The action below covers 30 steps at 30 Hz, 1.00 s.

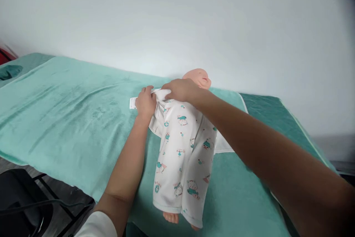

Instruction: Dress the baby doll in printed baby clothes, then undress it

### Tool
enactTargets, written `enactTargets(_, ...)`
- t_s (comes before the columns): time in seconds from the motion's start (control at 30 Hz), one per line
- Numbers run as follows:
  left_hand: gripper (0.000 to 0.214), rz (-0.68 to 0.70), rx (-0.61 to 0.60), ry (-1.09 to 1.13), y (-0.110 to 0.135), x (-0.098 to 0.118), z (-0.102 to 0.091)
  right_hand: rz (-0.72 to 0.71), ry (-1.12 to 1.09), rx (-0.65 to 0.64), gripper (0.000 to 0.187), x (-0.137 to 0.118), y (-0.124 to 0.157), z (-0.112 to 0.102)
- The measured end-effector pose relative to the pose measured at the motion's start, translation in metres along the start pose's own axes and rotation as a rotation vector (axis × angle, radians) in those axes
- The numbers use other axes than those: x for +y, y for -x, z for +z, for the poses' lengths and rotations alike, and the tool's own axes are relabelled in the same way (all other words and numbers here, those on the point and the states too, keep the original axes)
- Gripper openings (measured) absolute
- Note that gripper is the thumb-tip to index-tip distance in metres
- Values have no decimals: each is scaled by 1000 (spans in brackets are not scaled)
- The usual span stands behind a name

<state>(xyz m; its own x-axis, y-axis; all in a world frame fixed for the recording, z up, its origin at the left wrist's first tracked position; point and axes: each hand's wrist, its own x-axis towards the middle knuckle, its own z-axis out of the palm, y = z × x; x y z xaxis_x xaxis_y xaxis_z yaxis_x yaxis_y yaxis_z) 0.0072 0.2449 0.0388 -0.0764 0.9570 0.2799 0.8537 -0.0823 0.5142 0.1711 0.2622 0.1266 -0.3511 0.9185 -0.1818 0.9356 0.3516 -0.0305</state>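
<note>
A baby doll (197, 77) lies on its back, head toward the wall and bare feet (171, 217) toward me. It wears white printed baby trousers (180, 155). A white baby shirt (155, 126) is around its upper body, one cuff (132, 103) sticking out to the left. My left hand (146, 102) is closed around the sleeve behind that cuff. Just below the doll's head, my right hand (181, 89) pinches the shirt's white cloth near the shoulder. My right hand and forearm hide much of the doll's chest.
A mint-green blanket (69, 118) covers the table up to the white wall (177, 22). White cloth (224, 144) spreads at the doll's right side in view. A black chair (24, 200) stands at the lower left, a dark cable across it.
</note>
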Motion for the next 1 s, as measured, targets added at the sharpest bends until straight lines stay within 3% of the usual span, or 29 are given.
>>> enactTargets(0.2,44,-65,-30,3,3,-9,-1,100,-7,86,29,19,26,-19)
enactTargets(0.37,53,-118,-71,-4,6,-14,-2,146,-70,135,37,24,36,-22)
enactTargets(0.53,55,91,60,-173,8,0,-6,40,-87,155,38,6,24,-2)
enactTargets(0.67,50,318,-91,-208,6,9,1,0,-61,158,39,-12,15,13)
enactTargets(0.77,42,310,-151,-225,5,9,7,3,-177,192,39,-13,26,18)
enactTargets(0.9,35,218,-97,-286,5,5,7,59,-451,435,40,7,64,36)
enactTargets(1.0,37,148,-67,-290,5,3,7,235,-615,745,40,36,96,74)
